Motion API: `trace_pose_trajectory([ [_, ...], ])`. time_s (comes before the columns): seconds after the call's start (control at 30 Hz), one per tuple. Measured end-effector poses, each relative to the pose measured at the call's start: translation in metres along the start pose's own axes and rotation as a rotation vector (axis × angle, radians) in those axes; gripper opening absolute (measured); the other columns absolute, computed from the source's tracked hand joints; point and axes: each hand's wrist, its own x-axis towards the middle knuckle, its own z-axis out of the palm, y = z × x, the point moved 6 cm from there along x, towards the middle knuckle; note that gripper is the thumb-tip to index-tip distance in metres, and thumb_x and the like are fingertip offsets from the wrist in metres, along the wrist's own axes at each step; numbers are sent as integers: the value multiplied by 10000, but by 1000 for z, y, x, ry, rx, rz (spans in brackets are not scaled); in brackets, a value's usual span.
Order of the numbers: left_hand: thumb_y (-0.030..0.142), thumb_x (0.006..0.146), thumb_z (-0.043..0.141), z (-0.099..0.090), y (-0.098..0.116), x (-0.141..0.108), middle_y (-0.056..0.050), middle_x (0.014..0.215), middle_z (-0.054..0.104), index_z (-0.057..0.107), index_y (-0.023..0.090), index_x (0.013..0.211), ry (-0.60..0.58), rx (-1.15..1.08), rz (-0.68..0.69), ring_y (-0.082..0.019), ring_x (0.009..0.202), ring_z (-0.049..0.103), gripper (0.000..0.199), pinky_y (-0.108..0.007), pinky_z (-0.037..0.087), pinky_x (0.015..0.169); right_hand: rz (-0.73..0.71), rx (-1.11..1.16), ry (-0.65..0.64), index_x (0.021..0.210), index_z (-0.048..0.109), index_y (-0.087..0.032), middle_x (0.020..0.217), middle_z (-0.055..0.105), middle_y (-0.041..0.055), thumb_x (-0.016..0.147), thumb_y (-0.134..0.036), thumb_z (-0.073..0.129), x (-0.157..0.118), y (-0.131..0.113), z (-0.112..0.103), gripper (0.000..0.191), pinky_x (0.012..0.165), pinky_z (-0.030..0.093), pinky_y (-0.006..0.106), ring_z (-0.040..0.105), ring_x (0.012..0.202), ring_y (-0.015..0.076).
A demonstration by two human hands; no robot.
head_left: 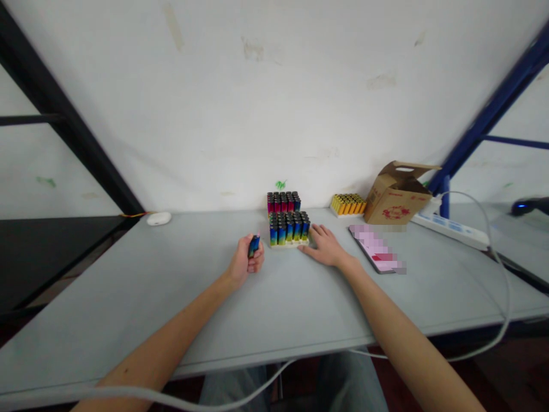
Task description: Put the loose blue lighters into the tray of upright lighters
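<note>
Upright in a white tray point(289, 245) stand several rows of lighters point(290, 230), blue fading to yellow-green with black tops. To the left of the tray, my left hand point(249, 254) is closed around one blue-green lighter point(254, 246), held apart from the rest. My right hand point(325, 246) lies at the tray's right side with its fingers stretched out and apart. Its thumb reaches the tray's front right corner, seemingly touching it. Directly behind sits a second group of lighters point(283, 201), mostly pink-red with some blue at the right.
At the back right are a tray of yellow lighters point(349, 203) and an opened cardboard box point(397, 200). A phone point(377, 249) lies right of my right hand. Further right is a white power strip point(454, 230) with a cable. A small white case point(158, 218) sits far left.
</note>
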Motion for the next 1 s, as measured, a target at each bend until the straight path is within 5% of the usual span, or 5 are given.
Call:
trace_pose_trajectory([
  [0.27, 336, 890, 521, 0, 14, -2, 16, 623, 559, 508, 170, 825, 53, -92, 113, -116, 517, 529, 179, -232, 448, 501, 7, 102, 31, 1489, 363, -31, 1577, 296, 255, 874, -639, 508, 1, 5, -1, 877, 1200, 223, 511, 233, 1481, 411],
  [0.43, 411, 830, 705, 1, 13, 0, -25, 762, 699, 488, 182, 948, -7, 34, 179, -176, 638, 674, 337, -298, 525, 604, 55, 276, 316, 1493, 310, -5, 1594, 215, 284, 740, -555, 708, -2, 8, -25, 1014, 1196, 261, 510, 224, 1486, 397],
  [0.6, 471, 808, 740, 4, 7, 3, -81, 889, 732, 581, 136, 1069, -74, 92, 190, -193, 798, 708, 453, -349, 556, 768, -285, 517, 669, 1177, 626, -197, 1236, 650, 136, 915, -344, 535, -22, -30, -60, 314, 1045, 455, 463, 591, 1182, 264],
  [0.7, 511, 783, 755, 6, 4, 4, -107, 945, 739, 610, 132, 1021, -112, 114, 164, -217, 873, 713, 470, -387, 557, 843, -456, 546, 687, 1038, 667, -221, 959, 724, 74, 936, -246, 516, -33, -59, -64, 185, 899, 516, 417, 646, 937, 223],
  [1.0, 641, 737, 715, 18, -5, 0, -101, 974, 756, 674, 158, 996, -205, 344, 107, -234, 858, 721, 549, -424, 557, 880, -449, 716, 584, 1027, 709, -224, 998, 749, 64, 898, -223, 591, -32, -86, -46, 175, 891, 523, 376, 646, 976, 209],
])
